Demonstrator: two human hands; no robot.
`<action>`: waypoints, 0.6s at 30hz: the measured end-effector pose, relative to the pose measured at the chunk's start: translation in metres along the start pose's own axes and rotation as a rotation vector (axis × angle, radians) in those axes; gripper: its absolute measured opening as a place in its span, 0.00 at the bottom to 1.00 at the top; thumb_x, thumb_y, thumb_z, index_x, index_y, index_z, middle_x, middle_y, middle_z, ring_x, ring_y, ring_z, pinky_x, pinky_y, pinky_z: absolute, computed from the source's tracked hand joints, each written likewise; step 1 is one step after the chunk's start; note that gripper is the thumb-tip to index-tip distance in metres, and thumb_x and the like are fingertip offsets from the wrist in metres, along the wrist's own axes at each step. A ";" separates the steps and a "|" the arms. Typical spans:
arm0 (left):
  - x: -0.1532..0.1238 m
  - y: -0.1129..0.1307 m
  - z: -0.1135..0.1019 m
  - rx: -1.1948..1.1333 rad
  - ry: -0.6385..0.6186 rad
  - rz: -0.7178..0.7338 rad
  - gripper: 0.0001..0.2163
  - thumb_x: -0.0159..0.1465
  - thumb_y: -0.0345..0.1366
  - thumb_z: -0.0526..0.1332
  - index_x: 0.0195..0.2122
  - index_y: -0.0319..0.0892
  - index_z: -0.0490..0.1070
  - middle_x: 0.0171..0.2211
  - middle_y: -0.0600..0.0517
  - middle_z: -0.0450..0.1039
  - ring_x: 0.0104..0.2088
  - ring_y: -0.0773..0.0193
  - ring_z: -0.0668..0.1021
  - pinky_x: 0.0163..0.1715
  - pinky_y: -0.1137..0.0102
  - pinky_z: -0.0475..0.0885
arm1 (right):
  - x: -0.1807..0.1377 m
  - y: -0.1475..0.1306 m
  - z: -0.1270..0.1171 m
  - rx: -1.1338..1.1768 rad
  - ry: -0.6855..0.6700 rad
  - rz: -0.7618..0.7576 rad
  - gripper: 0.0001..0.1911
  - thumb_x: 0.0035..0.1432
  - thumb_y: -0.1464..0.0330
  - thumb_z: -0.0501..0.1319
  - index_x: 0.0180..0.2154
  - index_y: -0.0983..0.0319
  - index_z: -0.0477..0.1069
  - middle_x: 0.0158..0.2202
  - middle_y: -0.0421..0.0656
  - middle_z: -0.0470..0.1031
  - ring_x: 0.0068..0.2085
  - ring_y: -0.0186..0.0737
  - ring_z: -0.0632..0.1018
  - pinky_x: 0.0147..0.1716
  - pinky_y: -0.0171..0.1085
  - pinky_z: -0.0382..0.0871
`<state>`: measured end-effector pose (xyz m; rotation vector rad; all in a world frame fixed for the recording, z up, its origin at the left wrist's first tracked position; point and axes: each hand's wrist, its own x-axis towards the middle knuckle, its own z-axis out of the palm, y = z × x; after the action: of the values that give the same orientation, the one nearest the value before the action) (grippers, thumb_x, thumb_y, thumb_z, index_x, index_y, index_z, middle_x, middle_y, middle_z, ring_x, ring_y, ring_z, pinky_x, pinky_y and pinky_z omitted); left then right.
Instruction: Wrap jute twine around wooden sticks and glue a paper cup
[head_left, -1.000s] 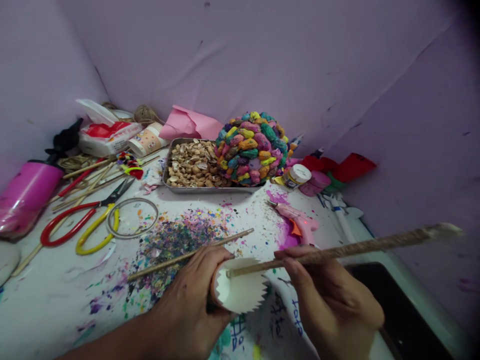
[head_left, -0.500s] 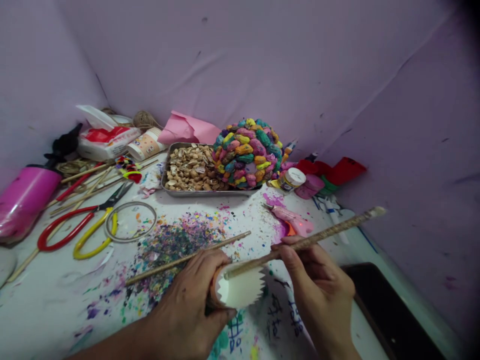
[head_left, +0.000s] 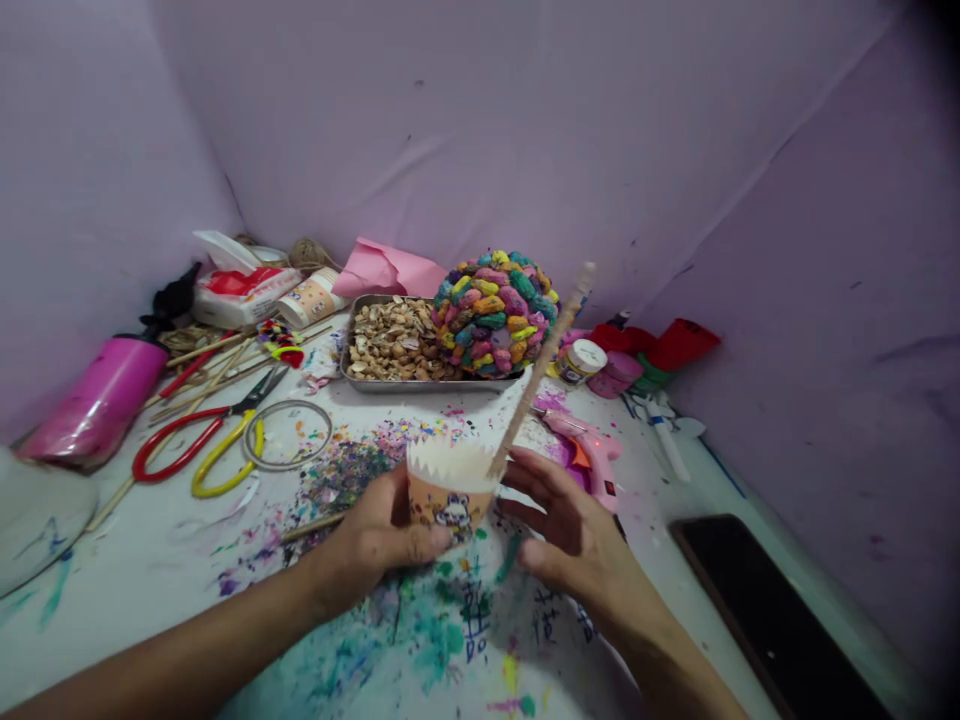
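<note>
My left hand [head_left: 379, 535] is closed around an orange paper cup [head_left: 442, 500] with a zigzag-cut rim and a printed cartoon animal. A long wooden stick [head_left: 544, 365] leans out of the cup, slanting up to the right, its lower end hidden inside the rim. Beside the cup on the right, my right hand [head_left: 566, 535] has its fingers apart and holds nothing, its fingertips close to the stick. A second stick [head_left: 311, 526] lies on the table, partly behind my left hand.
Behind, a metal tray [head_left: 375, 386] holds peanut shells [head_left: 397, 340] and a ball of coloured shells [head_left: 495, 315]. Scissors [head_left: 206, 440] and a ring [head_left: 287, 436] lie left. A pink glue gun [head_left: 589, 450] and dark phone [head_left: 750, 590] lie right; paint jars [head_left: 583, 360] stand behind.
The cup has turned upright from its tilt toward me. My right hand has let go of the stick, which now leans in the cup at a steeper angle.
</note>
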<state>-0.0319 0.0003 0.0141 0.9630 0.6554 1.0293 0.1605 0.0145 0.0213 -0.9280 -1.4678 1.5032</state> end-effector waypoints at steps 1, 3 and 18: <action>0.001 0.001 0.000 -0.057 -0.011 0.010 0.25 0.50 0.34 0.63 0.50 0.39 0.61 0.44 0.45 0.71 0.46 0.53 0.71 0.47 0.59 0.64 | 0.001 -0.002 0.005 0.000 -0.044 0.013 0.34 0.42 0.59 0.66 0.51 0.58 0.60 0.53 0.51 0.64 0.54 0.51 0.65 0.50 0.52 0.60; 0.001 0.002 0.001 -0.113 -0.015 0.026 0.24 0.49 0.33 0.63 0.49 0.39 0.63 0.43 0.45 0.72 0.46 0.53 0.71 0.46 0.60 0.64 | 0.001 -0.004 0.018 0.028 -0.107 0.010 0.34 0.41 0.61 0.66 0.51 0.58 0.60 0.53 0.51 0.64 0.53 0.49 0.66 0.50 0.51 0.60; -0.010 0.035 0.023 0.239 -0.114 0.066 0.27 0.51 0.40 0.63 0.52 0.39 0.61 0.49 0.44 0.67 0.50 0.51 0.67 0.49 0.61 0.61 | -0.004 0.000 0.051 0.017 0.165 -0.219 0.24 0.40 0.74 0.65 0.42 0.60 0.61 0.39 0.42 0.72 0.40 0.43 0.73 0.39 0.39 0.67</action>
<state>-0.0308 -0.0104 0.0555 1.2494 0.6651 0.9600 0.1151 -0.0098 0.0237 -0.8311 -1.3864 1.2485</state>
